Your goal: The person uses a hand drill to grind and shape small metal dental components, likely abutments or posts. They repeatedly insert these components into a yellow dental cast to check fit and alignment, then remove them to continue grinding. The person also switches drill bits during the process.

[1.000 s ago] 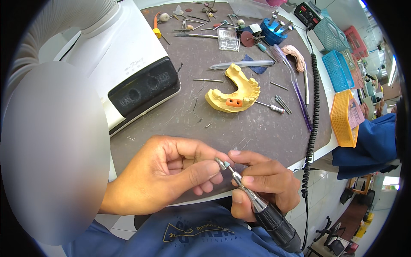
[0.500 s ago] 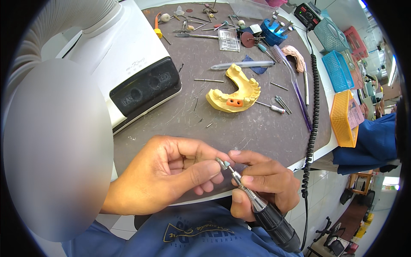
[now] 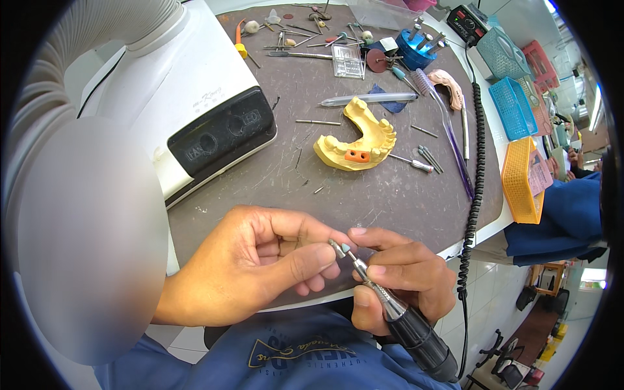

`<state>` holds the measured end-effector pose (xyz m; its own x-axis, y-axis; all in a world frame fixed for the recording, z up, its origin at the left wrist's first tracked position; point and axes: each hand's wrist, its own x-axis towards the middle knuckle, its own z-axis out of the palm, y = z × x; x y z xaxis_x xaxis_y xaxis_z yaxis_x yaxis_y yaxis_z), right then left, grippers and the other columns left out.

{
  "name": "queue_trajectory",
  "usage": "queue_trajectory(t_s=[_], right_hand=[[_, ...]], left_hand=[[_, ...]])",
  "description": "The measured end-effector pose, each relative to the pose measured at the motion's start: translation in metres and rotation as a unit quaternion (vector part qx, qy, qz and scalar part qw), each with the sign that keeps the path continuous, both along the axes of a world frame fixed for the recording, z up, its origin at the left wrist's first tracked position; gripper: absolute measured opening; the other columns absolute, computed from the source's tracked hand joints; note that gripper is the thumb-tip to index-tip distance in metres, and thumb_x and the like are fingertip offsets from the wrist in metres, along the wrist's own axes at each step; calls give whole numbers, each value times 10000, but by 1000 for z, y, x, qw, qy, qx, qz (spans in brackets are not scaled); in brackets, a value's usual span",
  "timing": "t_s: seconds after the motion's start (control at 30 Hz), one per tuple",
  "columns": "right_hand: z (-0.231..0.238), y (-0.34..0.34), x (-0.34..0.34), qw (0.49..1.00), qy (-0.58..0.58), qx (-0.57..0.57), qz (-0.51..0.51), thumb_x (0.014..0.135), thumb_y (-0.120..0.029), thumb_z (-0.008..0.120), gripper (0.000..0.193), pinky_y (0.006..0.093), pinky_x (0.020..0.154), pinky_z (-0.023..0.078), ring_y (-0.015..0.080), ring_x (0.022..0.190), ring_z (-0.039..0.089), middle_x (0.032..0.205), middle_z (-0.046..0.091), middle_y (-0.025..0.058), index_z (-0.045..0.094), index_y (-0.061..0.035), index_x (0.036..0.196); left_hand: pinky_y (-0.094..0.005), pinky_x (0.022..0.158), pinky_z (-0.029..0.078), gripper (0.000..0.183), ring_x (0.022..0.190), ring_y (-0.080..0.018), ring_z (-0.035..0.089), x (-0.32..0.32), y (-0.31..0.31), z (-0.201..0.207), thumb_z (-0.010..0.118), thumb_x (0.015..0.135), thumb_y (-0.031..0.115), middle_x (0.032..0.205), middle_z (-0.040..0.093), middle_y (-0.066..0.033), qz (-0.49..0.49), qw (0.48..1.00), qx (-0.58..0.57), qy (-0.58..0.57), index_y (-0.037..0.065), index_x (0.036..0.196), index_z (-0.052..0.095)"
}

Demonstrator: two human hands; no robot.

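the scuffed brown desk [image 3: 432,201] carries the tools and lies partly below the hands; a part slipping over its near edge could, i judge, reach the floor. the white box-shaped machine [image 3: 175,71] stands at the left. down the right side runs the coiled black cord [image 3: 479,162]; a snag there might tug the tool off line. the left hand [image 3: 250,266] pinches a tiny part between thumb and forefinger; the right hand [image 3: 409,273] grips the rotary handpiece [image 3: 419,338] like a pen. beyond them sits the yellow dental model [image 3: 378,138], apart from both hands. the small silvery piece [image 3: 335,247], in the left fingertips, gives little to hold, so a catching tip could likely flick it away. smallest, the pointed grey-green grinding tip [image 3: 345,248] sits right beside it; whether they touch or it spins, i cannot tell. if spinning, a slip could nick a fingertip.
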<state>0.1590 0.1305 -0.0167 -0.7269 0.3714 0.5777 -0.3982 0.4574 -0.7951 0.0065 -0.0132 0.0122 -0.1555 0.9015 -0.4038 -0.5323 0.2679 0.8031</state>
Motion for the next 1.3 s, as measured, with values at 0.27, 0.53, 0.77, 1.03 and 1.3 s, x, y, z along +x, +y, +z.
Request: queue_trajectory(t_s=[0.27, 0.53, 0.77, 1.03, 1.3], right_hand=[[1, 1, -1, 1000, 5, 14, 10, 752, -20, 795, 246, 488, 792, 614, 323, 761, 720, 743, 672, 154, 610, 32, 905], [-1, 0, -2, 1000, 2, 10, 10, 756, -17, 790, 242, 493, 793, 613, 326, 770, 721, 739, 667, 143, 615, 34, 916], [-2, -1, -1, 1000, 10, -10, -5, 761, -17, 788, 243, 497, 799, 612, 312, 764, 719, 751, 670, 150, 612, 29, 921], [2, 0, -1, 1000, -2, 16, 6, 753, -13, 795, 248, 499, 802, 612, 307, 757, 716, 756, 673, 149, 615, 29, 918], [2, 0, -1, 1000, 2, 12, 11, 744, 3, 793, 251, 510, 807, 610, 291, 738, 713, 754, 674, 151, 617, 33, 920]], left_hand=[[-226, 723, 541, 259, 808, -95, 650, 0, 0, 0, 575, 997, 123, 938, 679, -85, -5, 1000, 4, -1, -52, 1181, 627], [-228, 731, 539, 265, 815, -94, 648, 0, -2, -1, 568, 999, 118, 942, 674, -83, -6, 1000, 3, 1, -48, 1197, 626], [-233, 739, 542, 270, 833, -98, 649, 1, 0, -1, 586, 994, 129, 956, 673, -84, -6, 1000, 7, 10, -45, 1196, 628], [-238, 739, 539, 265, 829, -101, 644, 1, -1, -1, 585, 995, 130, 957, 671, -84, -6, 1000, 18, 15, -48, 1185, 636], [-240, 737, 533, 264, 829, -100, 636, 1, 0, -1, 582, 996, 125, 952, 668, -82, -10, 1000, 16, 9, -53, 1184, 635]])
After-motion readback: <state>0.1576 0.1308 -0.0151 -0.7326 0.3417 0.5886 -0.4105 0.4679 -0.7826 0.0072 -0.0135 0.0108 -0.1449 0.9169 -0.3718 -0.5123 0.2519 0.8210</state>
